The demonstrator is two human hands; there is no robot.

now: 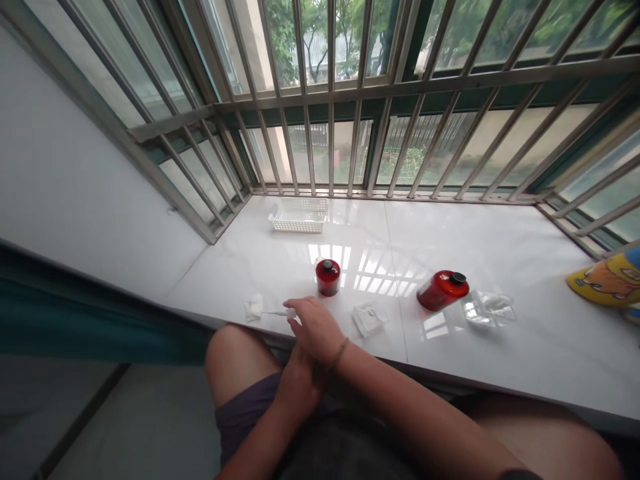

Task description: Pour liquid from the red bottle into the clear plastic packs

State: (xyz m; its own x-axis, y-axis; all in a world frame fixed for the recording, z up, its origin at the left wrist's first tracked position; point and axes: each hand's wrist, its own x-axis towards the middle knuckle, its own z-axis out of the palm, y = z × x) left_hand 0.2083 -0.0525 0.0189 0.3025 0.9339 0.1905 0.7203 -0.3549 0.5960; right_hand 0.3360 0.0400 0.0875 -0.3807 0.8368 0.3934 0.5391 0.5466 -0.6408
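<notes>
My right hand crosses over my left at the near edge of the white ledge. Its thumb and forefinger close around the end of a thin white stick-like thing, too small to name surely. A crumpled white tissue-like piece is at the stick's other end. My left hand lies beneath the right wrist, its fingers hidden. Just beyond my right hand stands a red bottle with a black cap. A small clear-and-white packet rests to its right.
A second red bottle is tilted or lying farther right, beside a clear plastic package. Near the barred window sits a white perforated basket. A yellow printed object stands at the right edge. A teal curtain hangs at left.
</notes>
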